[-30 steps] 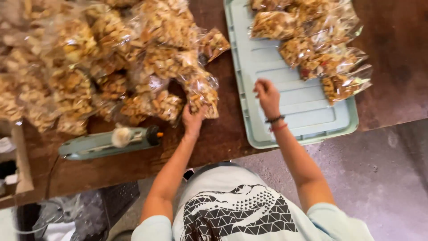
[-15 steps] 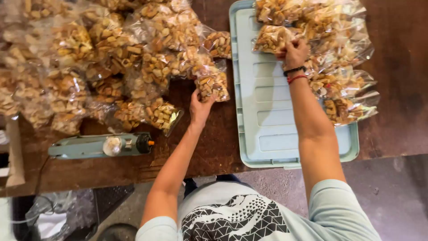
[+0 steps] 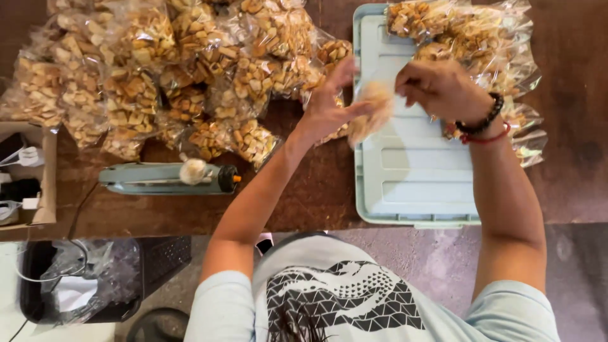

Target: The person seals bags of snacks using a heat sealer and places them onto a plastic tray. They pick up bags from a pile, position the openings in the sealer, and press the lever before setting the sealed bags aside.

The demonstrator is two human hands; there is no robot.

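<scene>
A small clear bag of golden-brown snack pieces [image 3: 375, 113], blurred by motion, hangs above the left edge of a pale green plastic tray [image 3: 411, 183]. My left hand [image 3: 329, 107] grips the bag from the left side. My right hand [image 3: 440, 88], with dark and red bracelets at the wrist, pinches its right upper side. A big heap of similar snack bags [image 3: 177, 69] covers the brown table to the left of my left hand. More such bags [image 3: 481, 38] lie piled on the tray's far right part, just behind my right hand.
A pale green heat sealer [image 3: 164, 178] lies along the table's near edge, left of my left arm. A cardboard box [image 3: 45, 190] with small items sits at the far left. Below the table edge stands a black bin [image 3: 82, 278] with plastic inside.
My right hand has drawn one bag off the tray's pile toward the tray's left edge. My left hand has left the table's heap and risen to meet the bag.
</scene>
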